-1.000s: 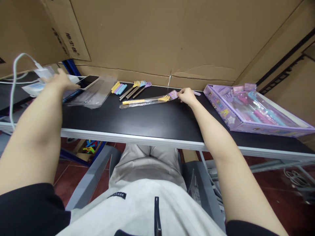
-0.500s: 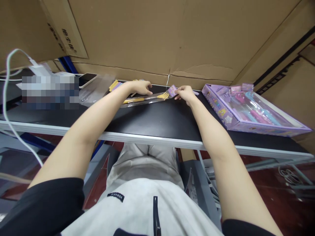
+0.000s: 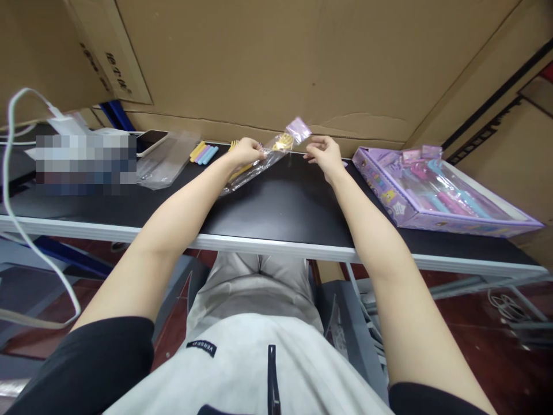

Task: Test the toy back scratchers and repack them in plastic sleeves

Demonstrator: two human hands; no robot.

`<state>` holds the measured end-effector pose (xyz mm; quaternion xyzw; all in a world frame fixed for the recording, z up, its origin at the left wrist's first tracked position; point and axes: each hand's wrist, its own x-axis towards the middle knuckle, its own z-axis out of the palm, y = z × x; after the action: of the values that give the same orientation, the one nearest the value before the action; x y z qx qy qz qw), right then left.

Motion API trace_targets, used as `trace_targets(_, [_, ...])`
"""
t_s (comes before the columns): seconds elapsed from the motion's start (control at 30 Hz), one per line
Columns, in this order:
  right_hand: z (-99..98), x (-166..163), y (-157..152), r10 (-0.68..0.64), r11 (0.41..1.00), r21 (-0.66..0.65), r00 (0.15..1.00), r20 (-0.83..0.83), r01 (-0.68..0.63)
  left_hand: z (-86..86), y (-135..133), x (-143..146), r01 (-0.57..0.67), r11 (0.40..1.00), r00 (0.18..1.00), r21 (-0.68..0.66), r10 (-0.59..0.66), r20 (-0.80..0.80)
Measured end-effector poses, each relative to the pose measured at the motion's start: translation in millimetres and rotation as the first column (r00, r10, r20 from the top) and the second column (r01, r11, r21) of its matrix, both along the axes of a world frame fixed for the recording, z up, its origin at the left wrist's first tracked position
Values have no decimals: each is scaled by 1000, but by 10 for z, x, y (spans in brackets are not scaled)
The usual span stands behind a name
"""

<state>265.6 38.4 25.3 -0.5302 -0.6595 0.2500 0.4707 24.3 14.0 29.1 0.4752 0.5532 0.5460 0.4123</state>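
A clear plastic sleeve holds a yellow hand-shaped stick and has a purple card header at its top. My left hand is closed on the sleeve's middle. At the header end my right hand pinches the sleeve. The sleeve is lifted and tilted, header end up, with its lower end near the black table. Behind my left hand, loose sticks with yellow, purple and blue handles lie on the table.
A purple display box of packed sticks lies at the right. A pile of empty clear sleeves and a phone sit at the left, with a white cable and charger. Cardboard sheets back the table.
My left hand came over from the phone at the far left and took the sleeve. Both hands have since raised it off the table, header end highest.
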Motion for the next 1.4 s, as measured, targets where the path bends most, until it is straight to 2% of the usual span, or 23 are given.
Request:
trace_targets(0.13, [-44, -70, -16, 101, 995, 6, 992, 76, -102, 63, 96, 13, -125, 989, 951, 77, 98, 292])
trace_targets(0.23, [-95, -172, -43, 188, 982, -8, 977, 103, -188, 80, 140, 41, -145, 989, 855, 23, 113, 507])
trace_targets(0.33, [-148, -287, -88, 278, 959, 5, 946, 164, -282, 55, 130, 90, -144, 989, 794, -25, 130, 594])
trace_targets(0.43, [-195, -378, -129, 295, 946, 49, 914, 278, -321, 9, 111, 147, -130, 991, 778, -38, 126, 616])
trace_targets(0.57, [-236, -415, -144, 244, 936, 129, 869, 430, -327, -31, 127, 198, -129, 990, 736, -54, 132, 664])
trace_targets(0.73, [-243, -379, -143, 171, 943, 151, 824, 541, -295, -39, 144, 214, -128, 991, 705, -40, 120, 699])
trace_targets(1.0, [-186, -407, -291, 132, 973, 88, 831, 540, -212, -102, 118, 262, -106, 994, 694, -4, 77, 716])
trace_targets(1.13, [-152, -421, -336, 173, 973, 40, 834, 524, -226, -135, 89, 290, -85, 996, 719, -34, 85, 690])
trace_targets(1.4, [-150, -397, -288, 208, 966, 28, 837, 506, -258, -175, 103, 291, -74, 996, 743, -56, 93, 663])
